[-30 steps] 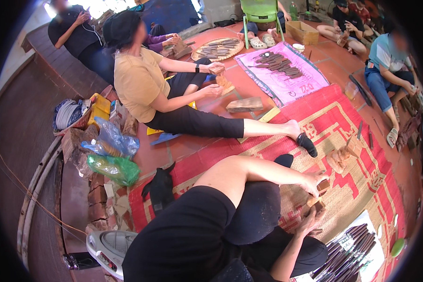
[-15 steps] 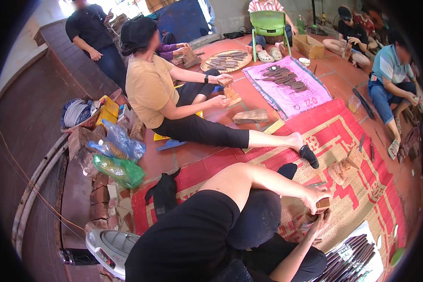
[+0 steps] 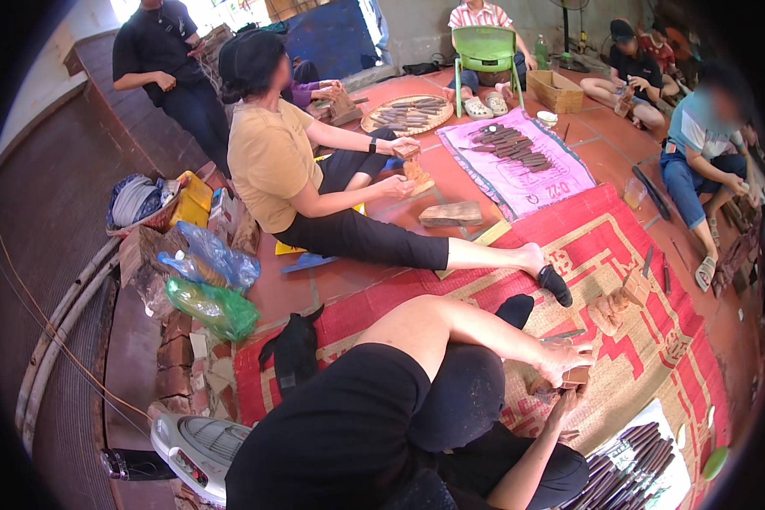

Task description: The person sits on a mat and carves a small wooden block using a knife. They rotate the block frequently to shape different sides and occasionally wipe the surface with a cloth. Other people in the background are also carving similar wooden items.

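A small brown wooden block (image 3: 576,375) is held between both my hands above the woven mat. My left hand (image 3: 561,360) grips it from above, its arm reaching across a dark-clothed knee. From below, my right hand (image 3: 566,403) closes on its lower side. Beneath the hands lies a brownish piece (image 3: 542,389), partly hidden, whose kind I cannot make out. A thin flat tool (image 3: 564,335) rests just beyond my left hand. Farther off on the mat are a pale carved wood piece (image 3: 608,313) and another small wooden block (image 3: 636,287).
Several dark-handled carving tools (image 3: 646,455) lie on a white sheet near my right arm. A red patterned mat (image 3: 518,263) spreads ahead. A co-worker (image 3: 272,161) sits ahead to the left holding carved wood. A pink cloth (image 3: 561,183) with tools lies beyond; a white fan heater-like appliance (image 3: 200,450) stands left.
Both my hands have lowered slightly with the wooden block, which has turned in their grip. My left fingers now lie more over its top. The standing person at the back left has shifted their arms.
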